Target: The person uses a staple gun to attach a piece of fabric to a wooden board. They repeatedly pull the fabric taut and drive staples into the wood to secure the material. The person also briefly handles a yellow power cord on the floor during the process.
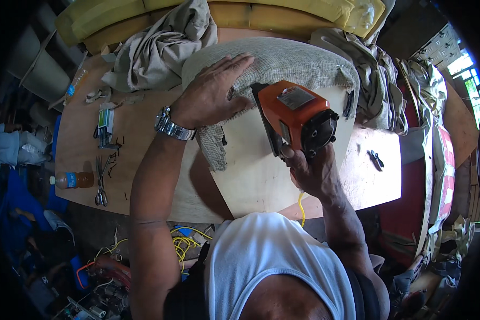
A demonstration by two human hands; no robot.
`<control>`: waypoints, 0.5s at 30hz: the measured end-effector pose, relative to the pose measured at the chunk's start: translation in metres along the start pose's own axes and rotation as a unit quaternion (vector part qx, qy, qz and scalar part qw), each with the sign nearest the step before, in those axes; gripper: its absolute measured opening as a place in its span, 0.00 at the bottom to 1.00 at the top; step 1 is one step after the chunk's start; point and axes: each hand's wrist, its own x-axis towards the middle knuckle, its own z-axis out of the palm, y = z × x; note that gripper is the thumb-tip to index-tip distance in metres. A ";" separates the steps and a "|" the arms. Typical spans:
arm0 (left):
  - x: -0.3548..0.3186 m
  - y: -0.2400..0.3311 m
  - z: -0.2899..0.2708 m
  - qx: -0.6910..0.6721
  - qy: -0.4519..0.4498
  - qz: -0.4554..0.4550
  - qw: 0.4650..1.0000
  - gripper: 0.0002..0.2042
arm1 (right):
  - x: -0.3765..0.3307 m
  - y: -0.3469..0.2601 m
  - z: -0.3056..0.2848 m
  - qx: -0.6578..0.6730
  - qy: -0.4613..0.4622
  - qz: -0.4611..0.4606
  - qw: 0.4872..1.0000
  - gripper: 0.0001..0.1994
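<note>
A curved panel wrapped in grey woven fabric (298, 64) lies before me, its pale wooden board (250, 181) bare toward my body. My left hand (213, 93) rests flat on the fabric near its left edge, fingers stretched out and thumb apart. My right hand (317, 170) is wrapped round an orange and black pneumatic staple gun (296, 104). The gun's nose points away from me, by the fabric's folded edge; whether it touches is hard to tell. A yellow air hose (302, 208) runs down below my right hand.
Scissors (100, 181), a bottle of amber liquid (72, 180), a staple box (105, 125) and scattered dark staples (112, 160) lie on the table at left. Pliers (377, 160) lie at right. Crumpled cloth (160, 48) sits at the back; yellow hose (184, 248) coils on the floor.
</note>
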 end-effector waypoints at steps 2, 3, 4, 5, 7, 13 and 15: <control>0.000 -0.003 0.002 -0.001 -0.002 0.012 1.000 0.50 | -0.007 0.002 0.001 0.023 0.002 0.007 1.000 0.20; 0.000 -0.006 0.003 0.006 0.002 0.023 1.000 0.50 | -0.007 -0.002 0.001 0.028 0.005 -0.005 1.000 0.20; 0.000 -0.009 0.004 0.012 0.005 0.034 0.999 0.50 | -0.006 -0.009 0.002 0.033 0.009 -0.016 0.999 0.21; 0.000 -0.011 0.005 0.017 0.005 0.045 0.999 0.50 | -0.008 -0.013 0.003 0.039 0.013 -0.024 0.999 0.21; 0.002 -0.009 0.009 0.012 0.018 0.030 0.999 0.50 | 0.000 -0.011 0.002 -0.001 -0.012 0.012 1.000 0.21; -0.001 -0.047 -0.023 -0.323 -0.044 -0.047 0.944 0.33 | -0.015 0.003 0.003 -0.027 -0.021 0.026 0.999 0.20; 0.005 -0.060 -0.018 -0.400 -0.044 -0.126 0.907 0.28 | -0.026 0.011 0.002 -0.028 -0.027 0.041 0.998 0.20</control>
